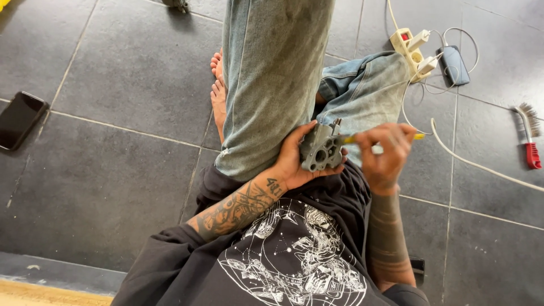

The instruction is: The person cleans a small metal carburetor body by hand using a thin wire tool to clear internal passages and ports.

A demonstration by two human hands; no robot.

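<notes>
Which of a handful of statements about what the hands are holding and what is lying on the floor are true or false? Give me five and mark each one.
1. The left hand cups a grey metal part. True.
2. The right hand holds a hammer. False: it holds a slim yellow-handled tool pointed at the part.
3. A red-handled brush lies on the floor tiles at the right. True.
4. The dark phone at the left rests on the person's lap. False: it lies on the tiles, away from the person.
5. The white power strip has nothing plugged in. False: white plugs sit in it.
</notes>
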